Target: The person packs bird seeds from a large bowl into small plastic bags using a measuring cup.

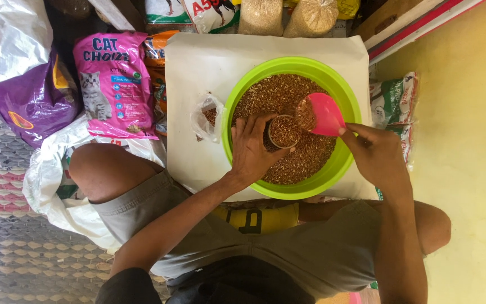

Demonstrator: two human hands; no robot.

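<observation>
Head view looks straight down on a person sitting w/ knees apart, working over a lime-green basin (349, 163) full of reddish-brown grain (305, 160). Left hand (252, 147) is wrapped around a small round cup (284, 131), fingers curled on its near side, cup upright and sunk a bit into the grain, already filled to about the rim. Right hand (379, 155) is closed on the handle of a pink scoop (326, 114); scoop mouth is tilted toward the cup, grain inside, lip just beside the cup's rim, touching or nearly, can't tell which. Hands are apart, each clamped on its own thing, cup between them and nearer the left. To do this step well, in my judgement: keep the cup level and over the basin so spill drops back in, tip the scoop slowly, stop once the grain heaps. Basin sits on a white sheet (198, 67) spread on the floor. Small clear plastic bag (206, 115) w/ some grain lies just left of the basin, near the left hand but not touched. Pink pet-food bag (113, 84) and a purple bag (29, 98) lie farther left, well apart from both hands.
</observation>
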